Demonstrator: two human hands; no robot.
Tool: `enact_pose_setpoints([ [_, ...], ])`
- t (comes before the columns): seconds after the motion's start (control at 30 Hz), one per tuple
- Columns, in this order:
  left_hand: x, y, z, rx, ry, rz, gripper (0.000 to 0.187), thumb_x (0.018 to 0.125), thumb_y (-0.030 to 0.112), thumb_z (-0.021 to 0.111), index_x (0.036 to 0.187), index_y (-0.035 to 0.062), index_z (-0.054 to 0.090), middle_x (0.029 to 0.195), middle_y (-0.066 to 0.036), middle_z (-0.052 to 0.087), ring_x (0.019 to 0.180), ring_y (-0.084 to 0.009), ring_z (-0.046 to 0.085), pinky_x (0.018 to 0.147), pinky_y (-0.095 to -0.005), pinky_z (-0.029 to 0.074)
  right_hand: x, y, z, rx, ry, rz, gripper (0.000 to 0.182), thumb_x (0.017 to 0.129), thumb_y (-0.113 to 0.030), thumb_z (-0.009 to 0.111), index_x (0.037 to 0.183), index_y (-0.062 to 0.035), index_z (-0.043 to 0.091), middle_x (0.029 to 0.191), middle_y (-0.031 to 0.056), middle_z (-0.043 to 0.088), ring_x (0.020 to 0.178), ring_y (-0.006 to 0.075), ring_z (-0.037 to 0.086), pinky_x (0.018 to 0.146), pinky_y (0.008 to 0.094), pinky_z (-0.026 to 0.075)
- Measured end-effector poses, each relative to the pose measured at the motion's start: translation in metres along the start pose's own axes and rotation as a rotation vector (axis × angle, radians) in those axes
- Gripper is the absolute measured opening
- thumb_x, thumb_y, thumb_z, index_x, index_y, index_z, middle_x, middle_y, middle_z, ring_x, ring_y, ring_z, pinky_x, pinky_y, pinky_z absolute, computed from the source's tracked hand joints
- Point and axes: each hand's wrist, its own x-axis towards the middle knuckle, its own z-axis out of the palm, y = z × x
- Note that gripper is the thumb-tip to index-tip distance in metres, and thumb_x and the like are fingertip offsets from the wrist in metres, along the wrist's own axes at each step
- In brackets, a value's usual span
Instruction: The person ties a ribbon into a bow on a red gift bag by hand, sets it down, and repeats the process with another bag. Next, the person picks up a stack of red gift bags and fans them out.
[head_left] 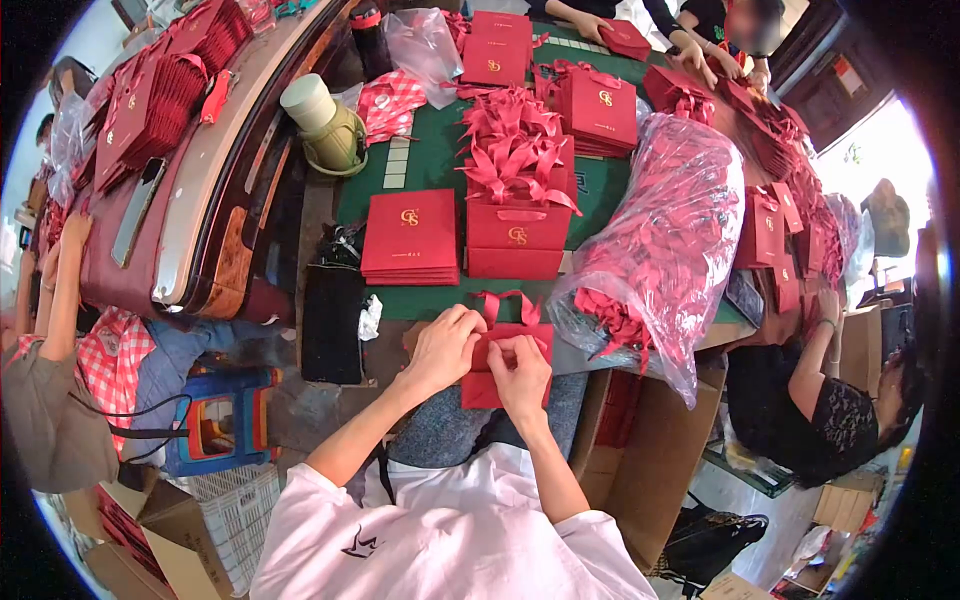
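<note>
A small red paper bag (482, 388) lies before me at the table's near edge, partly over my lap. A red ribbon loop (512, 300) sticks out past its far end. My left hand (447, 352) is closed at the bag's upper left edge, fingers curled onto it. Over the middle of the bag, my right hand (522, 376) is in a pinch; what sits between its fingertips is hidden. Just beyond are a stack of flat red bags (410, 238) with gold lettering and a standing red bag (517, 240) with many ribbon-handled bags behind it.
A clear plastic sack of red ribbons (668, 235) lies to the right. At the left stand a thermos flask (325, 125) and a black box (334, 325). A cardboard box (650, 460) is beside my right side. Other people handle red bags around the tables.
</note>
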Motion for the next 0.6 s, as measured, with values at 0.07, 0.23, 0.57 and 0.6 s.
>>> enact_pose_setpoints([
  [0.07,0.001,0.000,0.001,-0.006,-0.010,0.009,0.009,0.087,0.006,0.062,0.095,0.0047,0.059,0.091,-0.011,0.061,0.089,-0.0344,0.059,0.075,-0.0459,0.050,-0.001,-0.005,0.001,0.012,-0.011,0.013,0.013,0.083,-0.010,0.075,0.084,-0.0044,0.064,0.074,0.0092,0.063,0.064,0.0256,0.064,0.062,0.0374,0.050],
  [0.23,-0.002,0.004,0.001,0.000,-0.021,0.006,0.007,0.088,0.005,0.060,0.094,0.0041,0.057,0.087,-0.012,0.064,0.088,-0.0347,0.059,0.073,-0.0462,0.049,-0.002,-0.007,0.000,0.013,-0.011,0.093,0.014,0.084,-0.013,0.075,0.083,-0.0036,0.065,0.075,0.0103,0.066,0.063,0.0239,0.065,0.061,0.0363,0.051],
  [0.57,-0.009,0.010,0.011,-0.061,0.088,-0.025,0.006,0.087,0.001,0.060,0.092,0.0033,0.058,0.085,-0.012,0.065,0.083,-0.0337,0.059,0.074,-0.0430,0.049,-0.004,-0.010,0.001,-0.019,0.031,-0.016,0.012,0.085,-0.012,0.074,0.089,-0.0039,0.066,0.078,0.0098,0.065,0.064,0.0226,0.065,0.058,0.0364,0.050],
  [0.6,-0.009,0.008,0.010,-0.081,0.086,-0.036,0.007,0.086,0.001,0.060,0.093,0.0031,0.058,0.085,-0.012,0.065,0.082,-0.0337,0.059,0.074,-0.0429,0.049,-0.003,-0.010,0.000,-0.018,0.030,-0.018,0.012,0.085,-0.012,0.074,0.089,-0.0039,0.066,0.078,0.0098,0.065,0.064,0.0226,0.065,0.058,0.0364,0.050],
])
